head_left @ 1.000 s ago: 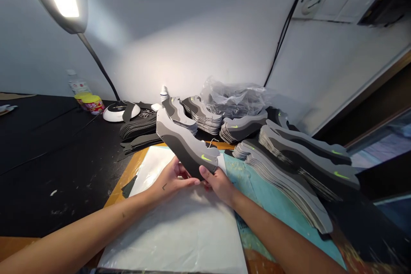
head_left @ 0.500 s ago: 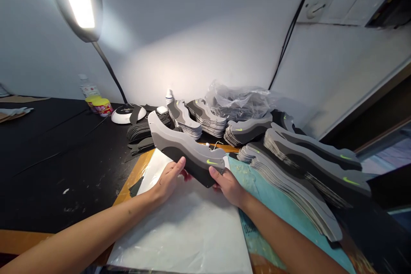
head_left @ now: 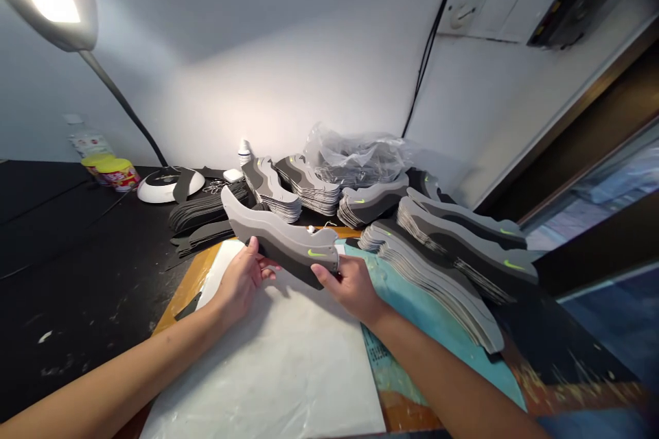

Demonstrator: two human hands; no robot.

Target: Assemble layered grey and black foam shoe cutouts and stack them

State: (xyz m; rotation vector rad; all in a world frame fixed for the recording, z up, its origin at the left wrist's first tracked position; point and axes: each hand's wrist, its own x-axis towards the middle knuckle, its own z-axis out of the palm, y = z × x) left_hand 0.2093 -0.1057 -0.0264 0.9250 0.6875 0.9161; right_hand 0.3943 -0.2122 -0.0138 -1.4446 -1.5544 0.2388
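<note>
A curved shoe upper panel (head_left: 281,236), banded light grey, dark grey and black with a yellow-green swoosh, is held tilted above the white sheet. My right hand (head_left: 353,287) pinches its swoosh end, thumb on top and fingers beneath. On the near edge, toward the left, my left hand (head_left: 241,280) has its thumb on the panel; its fingers curl loosely under that edge and are partly hidden. To the right lie stacks of similar panels, one long fanned stack (head_left: 432,281) closest to my right hand. Beneath both arms spreads the white sheet (head_left: 278,363).
Behind are more panel stacks (head_left: 272,188), a clear plastic bag (head_left: 355,154) and a small white bottle (head_left: 244,151). Dark pieces (head_left: 206,209) lie by the lamp base (head_left: 169,185). A yellow-red tub (head_left: 118,173) stands farther left. A teal sheet (head_left: 396,329) lies under the right arm.
The view has swung right, so the scene sits farther left. My left thumb has slid toward the panel's edge and the left fingers have loosened. My right hand keeps its pinch.
</note>
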